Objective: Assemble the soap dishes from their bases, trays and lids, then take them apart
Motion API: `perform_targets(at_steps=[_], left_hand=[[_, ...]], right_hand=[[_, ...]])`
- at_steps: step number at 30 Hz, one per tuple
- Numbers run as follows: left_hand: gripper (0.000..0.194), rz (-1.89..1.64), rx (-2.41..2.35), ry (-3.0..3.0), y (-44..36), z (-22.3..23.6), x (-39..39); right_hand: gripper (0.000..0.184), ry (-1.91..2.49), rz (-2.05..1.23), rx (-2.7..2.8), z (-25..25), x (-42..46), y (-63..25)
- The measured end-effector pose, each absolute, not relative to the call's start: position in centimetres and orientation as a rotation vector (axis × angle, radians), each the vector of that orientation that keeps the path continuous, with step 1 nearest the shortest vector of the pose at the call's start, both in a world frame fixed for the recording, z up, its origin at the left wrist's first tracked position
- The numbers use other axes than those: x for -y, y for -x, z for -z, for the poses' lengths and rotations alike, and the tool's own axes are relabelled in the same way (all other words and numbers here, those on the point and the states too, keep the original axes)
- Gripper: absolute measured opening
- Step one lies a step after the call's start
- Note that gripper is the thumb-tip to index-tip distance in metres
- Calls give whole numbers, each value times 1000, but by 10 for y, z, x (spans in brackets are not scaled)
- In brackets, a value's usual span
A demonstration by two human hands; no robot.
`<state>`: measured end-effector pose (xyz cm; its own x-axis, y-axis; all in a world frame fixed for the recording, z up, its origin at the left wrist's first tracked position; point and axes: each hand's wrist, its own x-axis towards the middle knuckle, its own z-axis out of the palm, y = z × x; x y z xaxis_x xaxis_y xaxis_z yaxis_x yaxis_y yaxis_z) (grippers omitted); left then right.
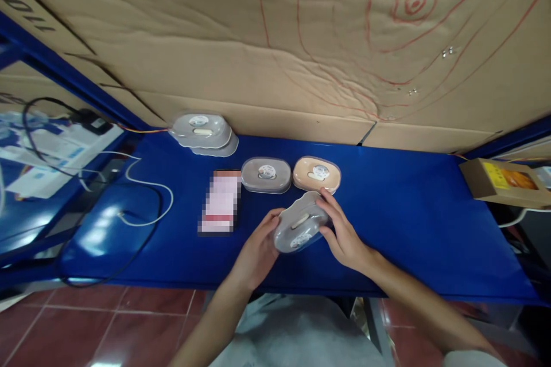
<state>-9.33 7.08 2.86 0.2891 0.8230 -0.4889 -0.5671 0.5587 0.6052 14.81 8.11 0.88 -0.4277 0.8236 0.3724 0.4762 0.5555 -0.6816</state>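
Observation:
Between both hands, over the near part of the blue table, I hold a tilted grey oval box point(299, 223) with a clear cover and a round white label. My left hand point(260, 249) grips its left end. Curled round the right end is my right hand point(342, 232), with fingers on the top edge. Just beyond lie a second grey oval box point(266, 175) and a peach oval box point(316, 173), side by side and similarly labelled. The underside of the held box is hidden.
A stack of grey boxes point(202, 131) stands at the back left by the cardboard wall point(193, 69). A phone point(219, 203) with a blurred screen lies left of my hands. Cables point(148, 222) trail over the table's left side. A brown carton point(495, 180) sits at the right edge.

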Motion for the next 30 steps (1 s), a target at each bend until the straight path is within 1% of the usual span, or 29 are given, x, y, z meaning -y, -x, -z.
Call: perform_targets(at_steps=[3,9,12,19,22,26,30], left_hand=[[41,-860,-819,-281,94,-32,-74],[50,-949,-908,-176,62,-28,-67],[51,-991,-904,-209,50,-29,-62],[59,-994,-1064,-598,64,-28,-58],[61,-1001,-1065,-653,65,-26,-55],[66,-1004,-1028,-834,67,-28,-53],[73,-967,-960,-930,72,-30,-52]], right_hand=[[57,1008,-626,2078,-14,-82,-151],[39,1077,-593,1858,-6,-83,-149],[34,1117,-532,1744,1,-87,-148],[30,1115,-539,1637,1,-90,-144],[33,1159,-502,1679,-5,-90,-144],[37,1184,-534,1762,-14,-92,-147],[30,1200,-596,1743,-17,-91,-149]])
